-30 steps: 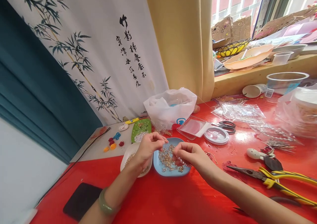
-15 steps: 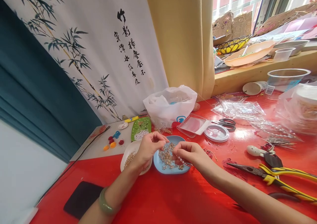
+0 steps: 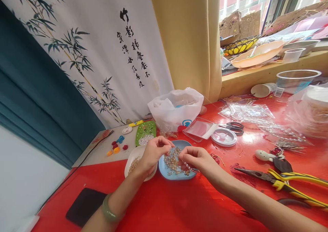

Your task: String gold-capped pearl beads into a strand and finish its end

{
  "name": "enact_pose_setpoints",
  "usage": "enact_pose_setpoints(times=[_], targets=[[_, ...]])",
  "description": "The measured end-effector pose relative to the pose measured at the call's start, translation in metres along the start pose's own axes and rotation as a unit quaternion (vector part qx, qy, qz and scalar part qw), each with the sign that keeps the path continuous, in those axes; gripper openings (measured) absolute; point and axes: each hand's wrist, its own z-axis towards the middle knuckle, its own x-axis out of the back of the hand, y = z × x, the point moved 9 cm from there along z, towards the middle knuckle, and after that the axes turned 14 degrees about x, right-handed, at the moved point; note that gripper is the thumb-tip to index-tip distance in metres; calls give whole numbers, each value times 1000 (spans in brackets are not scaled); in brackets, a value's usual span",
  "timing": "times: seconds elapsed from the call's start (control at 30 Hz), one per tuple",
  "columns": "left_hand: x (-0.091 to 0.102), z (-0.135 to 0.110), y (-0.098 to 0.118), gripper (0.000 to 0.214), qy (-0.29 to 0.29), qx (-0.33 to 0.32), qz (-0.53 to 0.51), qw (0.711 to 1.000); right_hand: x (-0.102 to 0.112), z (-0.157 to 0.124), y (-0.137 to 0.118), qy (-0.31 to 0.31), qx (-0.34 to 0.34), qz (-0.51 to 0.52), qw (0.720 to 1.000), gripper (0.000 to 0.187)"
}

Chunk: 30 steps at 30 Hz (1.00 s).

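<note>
My left hand [image 3: 155,152] is closed in a pinch above the left side of a light blue dish [image 3: 165,176]. What its fingertips hold is too small to make out. Over the dish's right side, my right hand [image 3: 196,157] pinches a strand of shiny beads [image 3: 191,169], which hangs below the fingers. Gold and silvery beads [image 3: 171,162] lie loose in the dish under both hands. Partly behind my left wrist stands a white bowl [image 3: 127,172] with small gold beads [image 3: 133,164].
A green tray [image 3: 139,138] with white beads sits behind the bowl. To the right are a white spool [image 3: 223,137], scissors [image 3: 235,127] and yellow-handled pliers [image 3: 279,181]. A white plastic bag [image 3: 166,107] stands at the back. A black phone-like slab [image 3: 84,206] lies front left.
</note>
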Motion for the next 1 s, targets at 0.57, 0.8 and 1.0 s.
enact_pose_setpoints(times=[0.57, 0.8, 1.0], targets=[[1, 1, 0, 3, 11, -2, 22, 1000, 1, 2, 6, -4, -5, 0, 1000, 13], [0, 0, -1, 2, 2, -2, 13, 1000, 1, 3, 7, -9, 7, -14, 1000, 14], [-1, 0, -2, 3, -3, 13, 2, 1000, 1, 2, 3, 0, 15, -5, 1000, 18]])
